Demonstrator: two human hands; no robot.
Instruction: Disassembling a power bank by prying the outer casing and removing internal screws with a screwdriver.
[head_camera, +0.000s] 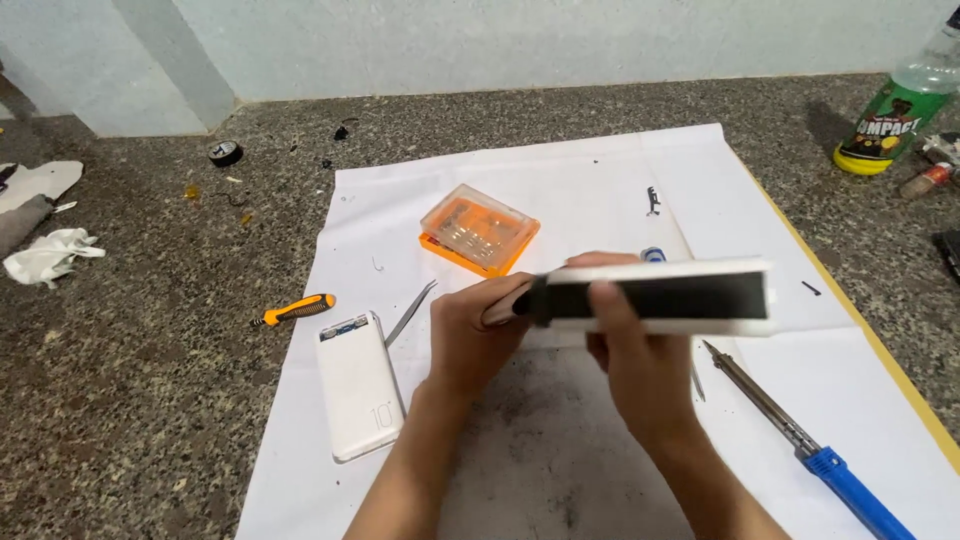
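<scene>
Both hands, left (478, 335) and right (632, 358), grip one white-and-black power bank casing (660, 296); a second power bank (358, 385) lies just left.

i see an orange bit case (478, 230), tweezers (410, 313), an orange screwdriver (295, 310), a blue-handled soldering iron (810, 445) and a green bottle (897, 110).

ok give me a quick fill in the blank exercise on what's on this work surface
1. Both hands hold a white casing with a ____ inner face.
2. The screwdriver left of the power bank has an ____ handle.
3. The soldering iron has a ____ handle.
4. The tweezers lie on the white ____.

Missing words: black; orange; blue; paper
</scene>
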